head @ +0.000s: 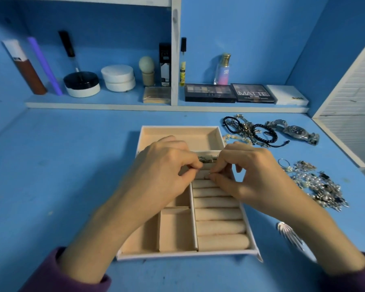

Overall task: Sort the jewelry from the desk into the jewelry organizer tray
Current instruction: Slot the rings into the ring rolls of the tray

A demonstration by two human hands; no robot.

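Jewelry organizer tray [177, 255], open table [51, 175] leftward; your left hand [167, 165] and right hand [247, 171] fingers [217, 165] pinch a metal piece [208, 159] above it.

Hands: two, left hand [164, 165] and right hand [247, 171]. Organizer tray [177, 255]: one, with at least six ring rolls [217, 214] showing. Small metal piece [208, 159]: one. Watch [297, 131]: one. Jewelry heaps: two, far heap [249, 131] and near heap [318, 186]. Silver wing piece [289, 232]: one. Palettes: two, nudes palette [210, 92] and MATTE palette [253, 92]. Round jars: two, black-lidded jar [81, 84] and white jar [118, 77].
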